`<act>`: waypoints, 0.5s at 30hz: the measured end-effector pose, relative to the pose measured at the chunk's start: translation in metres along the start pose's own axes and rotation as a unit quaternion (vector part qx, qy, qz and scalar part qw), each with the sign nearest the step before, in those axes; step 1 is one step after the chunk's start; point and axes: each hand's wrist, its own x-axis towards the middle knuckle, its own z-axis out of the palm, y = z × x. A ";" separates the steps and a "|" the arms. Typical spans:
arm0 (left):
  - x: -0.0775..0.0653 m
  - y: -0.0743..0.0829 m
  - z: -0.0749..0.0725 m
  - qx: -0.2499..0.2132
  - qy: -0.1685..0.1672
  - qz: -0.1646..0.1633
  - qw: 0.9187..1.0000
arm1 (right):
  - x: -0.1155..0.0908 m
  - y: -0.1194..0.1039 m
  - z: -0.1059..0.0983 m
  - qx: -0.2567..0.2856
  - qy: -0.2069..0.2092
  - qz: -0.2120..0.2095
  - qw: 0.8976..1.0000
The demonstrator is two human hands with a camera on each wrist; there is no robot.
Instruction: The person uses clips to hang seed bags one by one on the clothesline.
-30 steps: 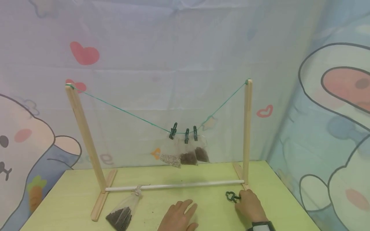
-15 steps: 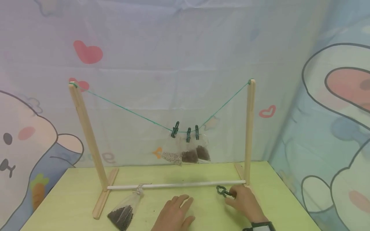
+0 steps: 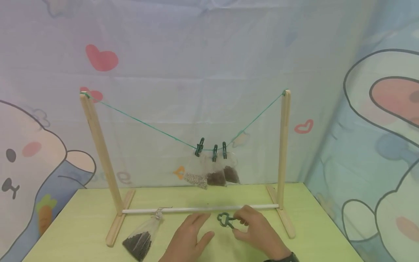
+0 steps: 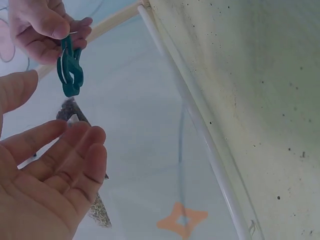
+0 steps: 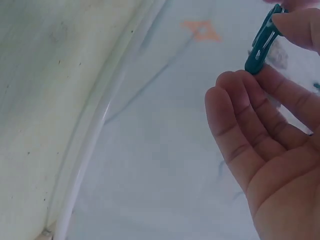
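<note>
Between thumb and fingers, my right hand point(image 3: 256, 231) pinches the handles of a dark green clothespin point(image 3: 225, 219); its rounded nose points left. The same clothespin point(image 5: 262, 45) shows between thumb and fingertips in the right wrist view. My left hand point(image 3: 188, 236) is just left of it, fingers extended, thumb apart, holding nothing; in the left wrist view its palm point(image 4: 50, 175) faces the clothespin point(image 4: 71, 72) without touching it. To the left, a sheer drawstring bag point(image 3: 140, 238) with dark contents lies by the white rod, its tied neck near the rod.
A wooden frame with a left post point(image 3: 99, 149), a right post point(image 3: 284, 149) and a white rod point(image 3: 199, 209) stands on the yellow-green table point(image 3: 98, 203). Three clothespins hold sheer bags point(image 3: 216, 178) on the sagging green string point(image 3: 144, 123). A printed cloth point(image 3: 183, 65) hangs behind.
My right hand has carried the clothespin left from beside the right post to near the middle. My left hand has shifted slightly left and its thumb has spread.
</note>
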 end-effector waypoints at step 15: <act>0.002 -0.001 0.003 -0.006 -0.034 0.034 0.999 | 0.005 -0.027 0.011 0.011 -0.071 -0.017 0.997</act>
